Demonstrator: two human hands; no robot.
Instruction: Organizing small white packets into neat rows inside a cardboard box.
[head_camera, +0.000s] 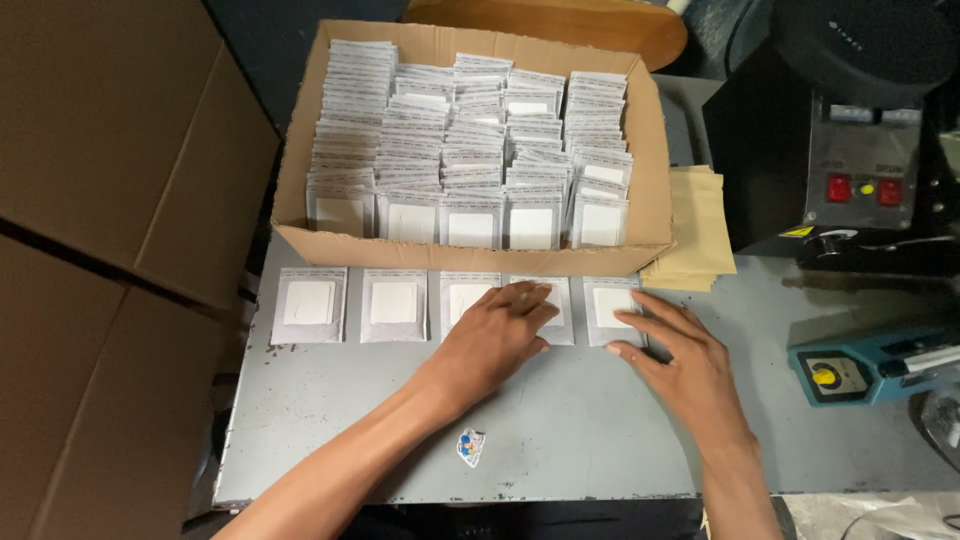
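Five flat packets are lying in a row on the table (560, 420); left hand (495, 335) and right hand (680, 360) are pressing open fingers on two, gripping nothing

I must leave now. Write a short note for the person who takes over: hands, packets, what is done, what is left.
Left hand: flat on the third and fourth packets of the row, holding nothing.
Right hand: flat, fingertips on the fifth packet.
Done: five packets lie in a row on the table, in front of the box.
Left: the box holds many packets, standing in rows.
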